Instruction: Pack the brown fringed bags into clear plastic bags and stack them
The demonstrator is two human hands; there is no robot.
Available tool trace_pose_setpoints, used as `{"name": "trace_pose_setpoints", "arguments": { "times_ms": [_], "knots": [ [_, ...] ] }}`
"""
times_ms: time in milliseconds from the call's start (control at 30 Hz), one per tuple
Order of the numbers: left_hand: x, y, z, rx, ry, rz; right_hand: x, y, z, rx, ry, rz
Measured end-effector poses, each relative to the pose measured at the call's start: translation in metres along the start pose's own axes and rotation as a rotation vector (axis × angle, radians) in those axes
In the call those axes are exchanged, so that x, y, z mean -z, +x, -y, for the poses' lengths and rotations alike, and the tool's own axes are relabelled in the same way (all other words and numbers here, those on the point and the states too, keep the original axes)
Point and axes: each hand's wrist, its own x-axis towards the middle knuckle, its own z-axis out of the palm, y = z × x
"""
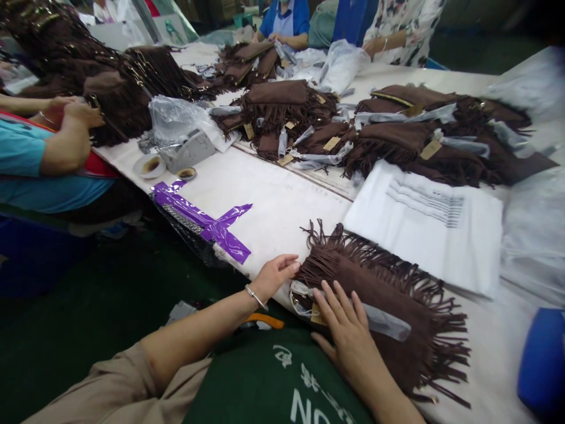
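A dark brown fringed bag point(384, 288) lies flat on the table edge in front of me, its fringe spread along the far and right sides. My right hand point(346, 330) rests on the bag with fingers spread, beside a strap in a clear plastic sleeve point(388, 323). Under its fingers shows a tan paper tag point(316, 315). At the bag's left end, my left hand point(276, 278), with a bracelet at the wrist, has its fingers stretched out to the gathered fringe strands point(321, 263), touching or very close to them.
Printed white plastic bags point(424, 227) lie just beyond. More brown fringed bags point(282, 97) are piled further back. Purple tape point(212, 227) covers the table's near edge, by a tape dispenser point(189, 152). A co-worker in a blue shirt point(26, 159) handles bags at left; others work behind.
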Motion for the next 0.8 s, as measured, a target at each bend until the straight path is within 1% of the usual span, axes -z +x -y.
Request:
{"name": "trace_pose_setpoints", "arguments": {
  "times_ms": [67,133,233,333,400,467,533,600,633,700,800],
  "knots": [
    [0.002,-0.003,0.002,0.088,-0.110,-0.002,-0.012,0.004,0.000,-0.019,-0.054,0.053],
    [0.004,-0.011,0.003,0.121,-0.177,-0.004,-0.020,0.001,-0.004,-0.025,-0.075,0.069],
    [0.007,-0.021,0.006,0.086,-0.157,0.024,-0.025,-0.008,-0.011,-0.012,-0.078,0.063],
    [0.006,-0.011,0.005,0.016,-0.032,0.053,-0.026,-0.010,-0.014,-0.014,-0.069,0.053],
    [0.004,0.001,-0.002,-0.045,0.061,0.036,-0.024,-0.008,-0.013,-0.008,-0.063,0.041],
    [0.000,0.010,-0.014,-0.170,0.203,0.023,-0.020,-0.007,-0.011,0.020,-0.048,0.025],
    [-0.003,0.009,-0.026,-0.354,0.402,0.054,-0.014,-0.010,-0.011,0.044,-0.033,0.007],
    [-0.006,-0.001,-0.032,-0.507,0.592,0.127,-0.008,-0.017,-0.016,0.011,-0.034,-0.025],
    [-0.006,-0.006,-0.033,-0.549,0.666,0.167,-0.005,-0.021,-0.021,-0.029,-0.042,-0.045],
    [-0.007,-0.016,-0.031,-0.577,0.769,0.224,0.002,-0.028,-0.034,-0.117,-0.064,-0.078],
    [-0.014,-0.020,-0.028,-0.624,0.855,0.280,0.018,-0.023,-0.049,-0.153,-0.075,-0.055]
  ]
}}
